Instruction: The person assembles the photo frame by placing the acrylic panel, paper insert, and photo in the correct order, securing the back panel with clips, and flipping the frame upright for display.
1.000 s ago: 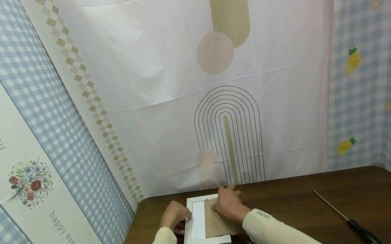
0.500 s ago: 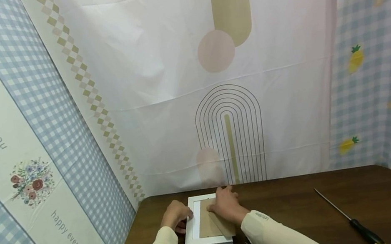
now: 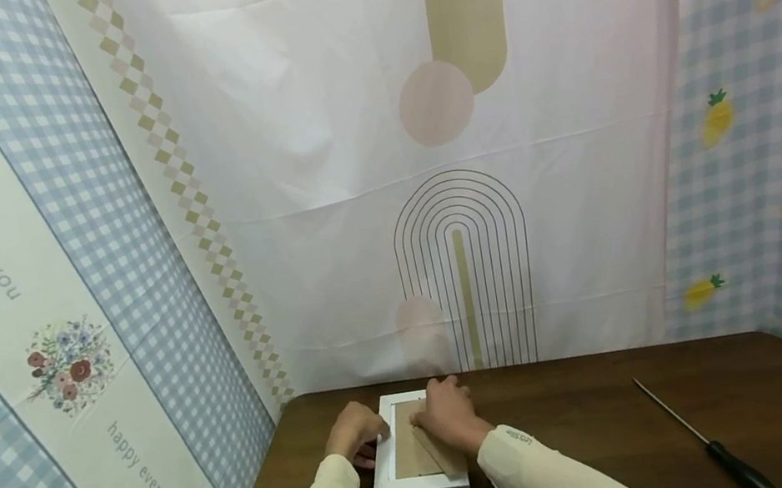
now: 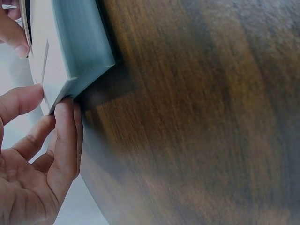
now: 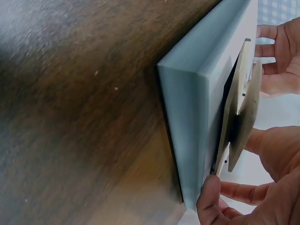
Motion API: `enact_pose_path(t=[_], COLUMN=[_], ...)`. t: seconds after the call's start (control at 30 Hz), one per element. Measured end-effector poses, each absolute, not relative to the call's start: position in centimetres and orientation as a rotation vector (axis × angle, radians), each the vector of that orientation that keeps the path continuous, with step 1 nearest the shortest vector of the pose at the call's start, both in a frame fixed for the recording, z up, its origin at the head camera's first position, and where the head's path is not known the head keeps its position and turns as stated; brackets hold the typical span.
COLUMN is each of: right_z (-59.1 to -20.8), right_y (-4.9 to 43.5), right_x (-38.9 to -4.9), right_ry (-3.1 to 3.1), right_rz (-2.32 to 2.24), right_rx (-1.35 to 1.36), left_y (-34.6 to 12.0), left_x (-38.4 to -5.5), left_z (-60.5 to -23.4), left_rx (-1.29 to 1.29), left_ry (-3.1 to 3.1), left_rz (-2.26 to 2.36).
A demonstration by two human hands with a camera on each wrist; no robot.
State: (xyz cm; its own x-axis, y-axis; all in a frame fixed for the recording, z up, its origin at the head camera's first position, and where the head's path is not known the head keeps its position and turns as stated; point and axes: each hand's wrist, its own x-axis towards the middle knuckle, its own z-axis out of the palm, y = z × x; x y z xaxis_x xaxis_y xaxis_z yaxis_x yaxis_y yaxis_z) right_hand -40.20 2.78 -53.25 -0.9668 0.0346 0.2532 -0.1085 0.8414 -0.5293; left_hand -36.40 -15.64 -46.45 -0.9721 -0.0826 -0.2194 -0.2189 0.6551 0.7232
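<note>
A white picture frame lies back side up on the table. My left hand holds its left edge, thumb on top and fingers against the side, as the left wrist view shows. Inside the frame's opening sits a brown backing board, tilted, its right side standing above the frame. A stand flap angles up from the board in the right wrist view. My right hand grips the board from the right, thumb by the flap and fingertips at the far edge. Part of the board is hidden beneath this hand.
A screwdriver with a black handle lies at the right of the dark wooden table. A white patterned cloth hangs right behind the table, with checked cloth on both sides.
The backing board has slid left in the frame with my right hand, covering most of the white strip that showed beside it. My left hand keeps its hold on the edge.
</note>
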Motion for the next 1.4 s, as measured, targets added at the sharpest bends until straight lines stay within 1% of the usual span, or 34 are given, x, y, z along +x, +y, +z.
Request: enact_pose_path(t=[0.03, 0.13, 0.23, 0.37, 0.47, 0.57, 0.67, 0.7, 0.8, 0.87, 0.93, 1.0, 1.13, 1.23, 1.27, 1.4], right_z=[-52.9, -53.6, -54.4, -54.1, -53.0, -51.8, -51.5, -51.2, -50.5, -49.2, -49.2, -49.5, -52.1, -52.3, -51.5, -49.4], right_y=[2.7, 2.5, 2.4, 2.4, 2.8, 3.4, 4.4, 4.6, 5.1, 5.1, 5.2, 5.3, 5.8, 6.0, 6.1, 6.1], right_x=[-39.9, -40.1, -40.2, -39.4, -38.1, -36.9, -36.6, -36.4, -35.9, -35.0, -35.1, -35.5, -37.6, -37.6, -37.0, -35.0], right_ry=[-2.774, -2.770, -2.748, -2.717, -2.727, -2.743, -2.791, -2.802, -2.843, -2.858, -2.864, -2.868, -2.873, -2.866, -2.860, -2.832], right_rz=[0.815, 0.766, 0.724, 0.682, 0.689, 0.726, 0.754, 0.786, 0.934, 1.053, 1.125, 1.137, 1.106, 1.131, 1.157, 1.186], right_rx=[0.044, 0.059, 0.110, 0.189, 0.177, 0.083, 0.007, 0.000, 0.016, 0.024, 0.036, 0.040, 0.064, 0.054, 0.037, 0.044], left_y=[-15.6, -15.4, -15.3, -15.1, -14.9, -14.9, -15.2, -15.6, -15.9, -16.0, -15.7, -15.7, -16.3, -16.3, -16.2, -15.4], left_x=[-36.3, -36.2, -36.4, -36.4, -36.2, -36.2, -36.5, -37.1, -37.0, -36.8, -36.4, -36.7, -39.1, -40.1, -40.1, -38.1], left_z=[-46.4, -46.5, -46.6, -47.0, -47.0, -47.0, -47.0, -47.4, -47.1, -46.9, -46.4, -46.9, -49.3, -50.3, -50.3, -48.0], left_rx=[-0.251, -0.262, -0.271, -0.265, -0.262, -0.266, -0.269, -0.240, -0.232, -0.226, -0.245, -0.232, -0.197, -0.188, -0.193, -0.222], left_ry=[2.701, 2.695, 2.685, 2.681, 2.689, 2.695, 2.700, 2.700, 2.723, 2.741, 2.759, 2.767, 2.761, 2.760, 2.757, 2.764], left_rz=[1.218, 1.219, 1.228, 1.235, 1.232, 1.233, 1.220, 1.216, 1.191, 1.179, 1.170, 1.171, 1.165, 1.136, 1.130, 1.108])
